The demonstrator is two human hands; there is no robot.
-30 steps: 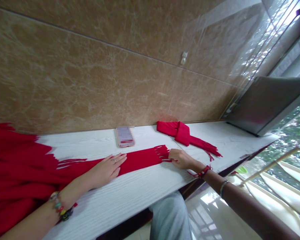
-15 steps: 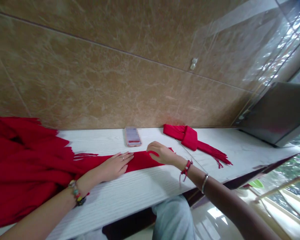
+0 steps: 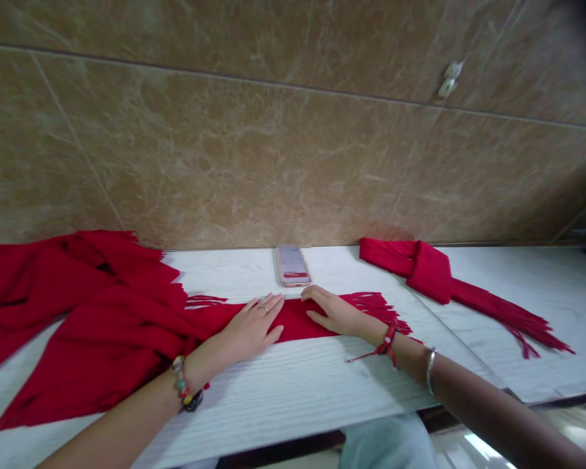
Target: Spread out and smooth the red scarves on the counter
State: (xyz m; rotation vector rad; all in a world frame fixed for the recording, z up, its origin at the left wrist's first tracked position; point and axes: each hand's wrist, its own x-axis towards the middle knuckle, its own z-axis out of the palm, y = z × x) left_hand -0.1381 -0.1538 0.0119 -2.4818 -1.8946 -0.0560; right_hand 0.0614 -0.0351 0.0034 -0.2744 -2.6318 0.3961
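Note:
A red fringed scarf (image 3: 297, 322) lies in a narrow flat strip across the white table, its fringe pointing right. My left hand (image 3: 251, 329) rests flat on the strip with fingers stretched out. Over the strip's right part is my right hand (image 3: 334, 311), fingers bent and thumb apart, its palm side hidden; nothing shows in it. The strip runs left into a loose, rumpled heap of red cloth (image 3: 112, 326). To the right lies a second red scarf (image 3: 430, 270), folded with a band wrapped round it and a fringed tail.
A phone (image 3: 293, 267) lies behind my hands with its screen up. The white tabletop (image 3: 283, 391) meets a brown marbled tile wall (image 3: 234, 163). A small white fitting (image 3: 450, 79) is on the wall. My knee (image 3: 388, 443) shows below the table's front edge.
The view has turned, so the wall looks straighter. My right hand has lowered onto the strip and its fingers have straightened somewhat; more fringe shows behind it. My left hand stays on the scarf.

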